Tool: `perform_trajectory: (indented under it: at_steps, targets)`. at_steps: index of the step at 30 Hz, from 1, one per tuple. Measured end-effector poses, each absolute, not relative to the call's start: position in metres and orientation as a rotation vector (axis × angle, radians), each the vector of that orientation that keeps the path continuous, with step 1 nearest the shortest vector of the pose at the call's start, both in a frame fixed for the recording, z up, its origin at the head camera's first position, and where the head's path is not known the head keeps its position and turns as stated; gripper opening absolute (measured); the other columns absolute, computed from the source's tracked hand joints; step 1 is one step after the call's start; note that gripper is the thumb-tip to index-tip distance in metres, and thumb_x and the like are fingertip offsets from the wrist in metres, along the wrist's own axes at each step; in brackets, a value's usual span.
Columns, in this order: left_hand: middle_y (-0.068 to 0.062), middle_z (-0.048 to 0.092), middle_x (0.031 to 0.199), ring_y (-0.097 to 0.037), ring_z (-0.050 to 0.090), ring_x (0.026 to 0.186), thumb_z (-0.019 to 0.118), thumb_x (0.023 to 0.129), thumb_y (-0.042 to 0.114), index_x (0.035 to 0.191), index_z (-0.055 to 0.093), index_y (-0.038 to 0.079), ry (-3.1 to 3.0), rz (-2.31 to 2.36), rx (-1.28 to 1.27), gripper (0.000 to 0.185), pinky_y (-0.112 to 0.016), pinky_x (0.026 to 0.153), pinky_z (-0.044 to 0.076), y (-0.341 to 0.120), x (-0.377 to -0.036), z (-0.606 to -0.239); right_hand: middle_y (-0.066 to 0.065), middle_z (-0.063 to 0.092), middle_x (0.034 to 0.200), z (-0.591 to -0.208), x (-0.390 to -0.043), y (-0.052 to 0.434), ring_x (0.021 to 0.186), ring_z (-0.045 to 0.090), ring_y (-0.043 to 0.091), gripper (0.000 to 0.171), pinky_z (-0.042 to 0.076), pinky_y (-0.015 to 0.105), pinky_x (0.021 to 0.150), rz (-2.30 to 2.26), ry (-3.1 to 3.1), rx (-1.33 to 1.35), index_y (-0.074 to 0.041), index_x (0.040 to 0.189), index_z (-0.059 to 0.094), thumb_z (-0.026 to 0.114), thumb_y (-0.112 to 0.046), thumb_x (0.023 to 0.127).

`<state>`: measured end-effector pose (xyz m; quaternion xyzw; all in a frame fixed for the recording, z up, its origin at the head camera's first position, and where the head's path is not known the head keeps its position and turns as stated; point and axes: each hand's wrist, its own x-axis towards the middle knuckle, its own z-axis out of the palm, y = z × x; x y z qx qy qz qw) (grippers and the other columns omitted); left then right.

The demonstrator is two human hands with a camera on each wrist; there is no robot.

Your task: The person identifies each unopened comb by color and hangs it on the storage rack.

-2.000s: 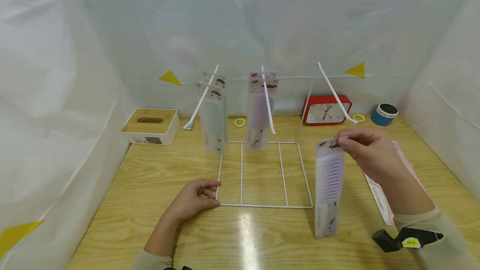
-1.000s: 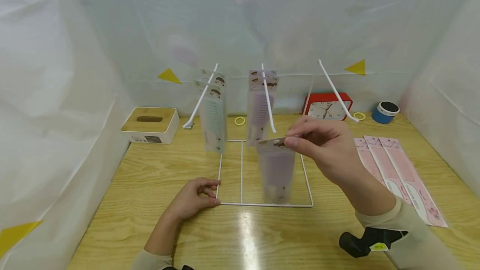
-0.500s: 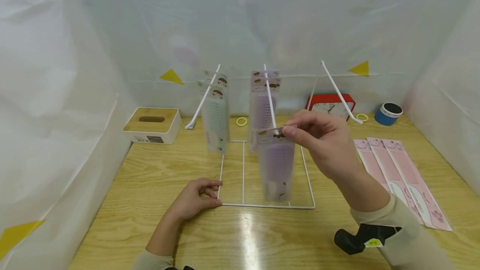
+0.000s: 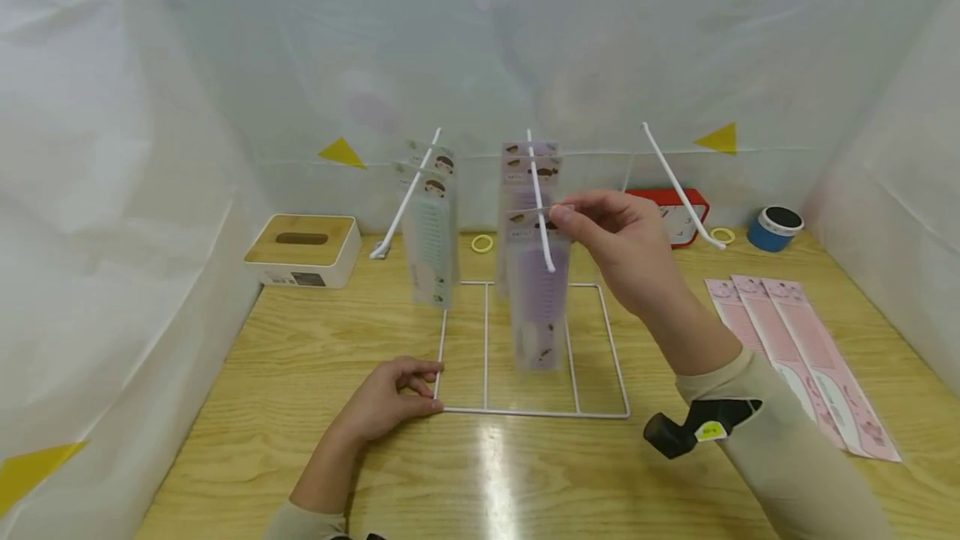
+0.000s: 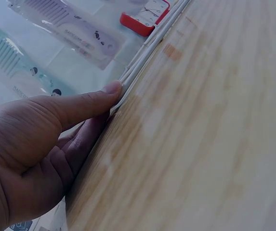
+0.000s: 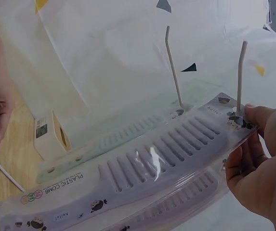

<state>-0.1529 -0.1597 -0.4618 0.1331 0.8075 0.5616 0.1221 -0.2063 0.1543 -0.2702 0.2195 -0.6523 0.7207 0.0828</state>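
My right hand (image 4: 618,248) pinches the top corner of a packaged purple comb (image 6: 152,159). The comb's card is threaded on the middle prong (image 6: 241,72) and hangs partway along it, in front of other packaged purple combs (image 4: 517,177). On the left prong hang packaged green combs (image 4: 429,232). My left hand (image 4: 393,398) holds the front left corner of the white wire rack (image 4: 525,412); in the left wrist view its thumb (image 5: 111,89) lies on the wire, the other fingers partly hidden. The right prong (image 4: 678,190) carries nothing.
Several pink packaged combs (image 4: 813,357) lie on the table at right. Along the back stand a tissue box (image 4: 345,252), a red clock (image 4: 693,227) partly behind my right hand, and a blue round speaker (image 4: 775,232). Yellow rings (image 4: 482,243) lie near the back edge.
My right hand has carried the purple comb left from beside the rack, met the middle prong's tip, and slid the card back onto it. My left hand stays on the rack.
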Motion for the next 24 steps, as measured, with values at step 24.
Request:
perform_trajectory:
  at_steps: [24]
  targets:
    - [-0.019, 0.066, 0.11, -0.013, 0.065, 0.087, 0.084, 0.08, 0.01, 0.126, 0.066, -0.001, 2.351, 1.652, 0.38, 0.051, -0.02, 0.074, 0.051, -0.16, -0.152, -0.463, -0.004, 0.067, 0.089, -0.265, -0.246, 0.156, 0.083, 0.058, 0.012, 0.009, 0.051, 0.023, 0.077, 2.139, -2.047, 0.671, -0.015, 0.098, 0.076, 0.07, -0.01, 0.094]
